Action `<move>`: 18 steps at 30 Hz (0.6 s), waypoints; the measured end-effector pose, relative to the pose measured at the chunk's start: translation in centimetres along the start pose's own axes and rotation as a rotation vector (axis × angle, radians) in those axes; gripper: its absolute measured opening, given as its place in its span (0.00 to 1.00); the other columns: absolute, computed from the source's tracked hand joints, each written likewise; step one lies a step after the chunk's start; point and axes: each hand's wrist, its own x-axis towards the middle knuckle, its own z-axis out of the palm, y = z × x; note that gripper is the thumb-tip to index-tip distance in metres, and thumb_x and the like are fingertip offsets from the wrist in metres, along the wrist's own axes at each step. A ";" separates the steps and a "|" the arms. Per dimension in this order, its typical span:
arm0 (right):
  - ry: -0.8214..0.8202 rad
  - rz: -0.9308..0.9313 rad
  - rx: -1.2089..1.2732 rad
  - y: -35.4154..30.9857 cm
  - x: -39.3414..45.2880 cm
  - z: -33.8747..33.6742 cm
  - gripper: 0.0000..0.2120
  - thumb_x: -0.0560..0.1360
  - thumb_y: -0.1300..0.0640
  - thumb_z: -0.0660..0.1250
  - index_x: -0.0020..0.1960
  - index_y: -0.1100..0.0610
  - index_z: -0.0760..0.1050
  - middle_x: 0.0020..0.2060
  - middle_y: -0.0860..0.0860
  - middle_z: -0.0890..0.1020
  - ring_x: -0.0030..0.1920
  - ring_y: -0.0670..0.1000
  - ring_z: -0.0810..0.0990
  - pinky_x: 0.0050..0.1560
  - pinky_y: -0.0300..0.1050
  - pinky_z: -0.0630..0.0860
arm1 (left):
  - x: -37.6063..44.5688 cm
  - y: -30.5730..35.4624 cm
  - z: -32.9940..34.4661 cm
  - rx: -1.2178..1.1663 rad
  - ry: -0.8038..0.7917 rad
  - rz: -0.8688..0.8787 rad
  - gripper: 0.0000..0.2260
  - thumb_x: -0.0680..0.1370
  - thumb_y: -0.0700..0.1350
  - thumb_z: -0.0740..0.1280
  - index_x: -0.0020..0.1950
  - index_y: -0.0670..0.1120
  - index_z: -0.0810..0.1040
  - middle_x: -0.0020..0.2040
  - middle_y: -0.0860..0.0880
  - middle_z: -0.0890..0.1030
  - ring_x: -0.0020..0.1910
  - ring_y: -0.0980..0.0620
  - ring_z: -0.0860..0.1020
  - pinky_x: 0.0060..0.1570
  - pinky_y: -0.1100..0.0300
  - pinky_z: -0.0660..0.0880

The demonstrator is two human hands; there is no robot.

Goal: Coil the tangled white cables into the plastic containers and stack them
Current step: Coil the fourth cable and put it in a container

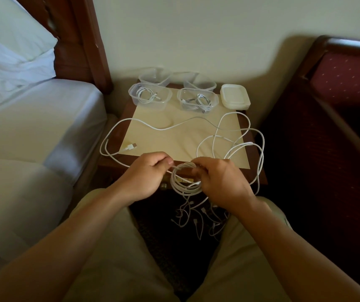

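Right hand [220,182] grips a small coil [185,179] of white cable; left hand [146,174] pinches the strand feeding into it. Loose cable [259,153] sprawls just beyond the hands. Containers [150,95], two holding coils, sit farther out.

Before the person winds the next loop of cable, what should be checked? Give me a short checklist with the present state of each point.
1. Right hand holds the coil firmly: ok, fingers are curled round it.
2. Left hand pinches the feeding strand: ok.
3. Loose cable on the nightstand is free of knots: cannot tell, several loops cross each other.
4. An empty container is ready: ok, the two back ones look empty.
5. Front containers already hold coiled cables: ok.
6. Lids are within reach: ok, stacked at the right of the containers.
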 end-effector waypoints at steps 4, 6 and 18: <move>-0.125 0.217 0.243 0.0 1.5 -0.5 0.09 0.82 0.54 0.66 0.46 0.52 0.82 0.33 0.51 0.85 0.31 0.52 0.83 0.37 0.51 0.82 | 1.0 -0.5 -0.4 0.080 0.040 0.036 0.08 0.83 0.51 0.65 0.50 0.53 0.83 0.43 0.57 0.84 0.45 0.60 0.81 0.48 0.55 0.78; -0.143 0.287 0.370 0.2 2.1 -0.7 0.07 0.81 0.54 0.67 0.47 0.52 0.83 0.35 0.52 0.86 0.35 0.51 0.86 0.41 0.48 0.83 | 1.6 -0.6 -0.5 0.030 0.056 0.011 0.06 0.82 0.51 0.67 0.50 0.54 0.84 0.39 0.60 0.84 0.40 0.60 0.81 0.44 0.58 0.79; -0.043 0.466 0.712 0.8 9.1 -1.6 0.01 0.77 0.55 0.74 0.46 0.52 0.84 0.40 0.57 0.87 0.36 0.52 0.87 0.39 0.45 0.83 | 7.5 0.0 -2.7 -0.304 0.169 -0.070 0.05 0.81 0.43 0.69 0.51 0.45 0.85 0.46 0.47 0.86 0.45 0.51 0.86 0.42 0.60 0.83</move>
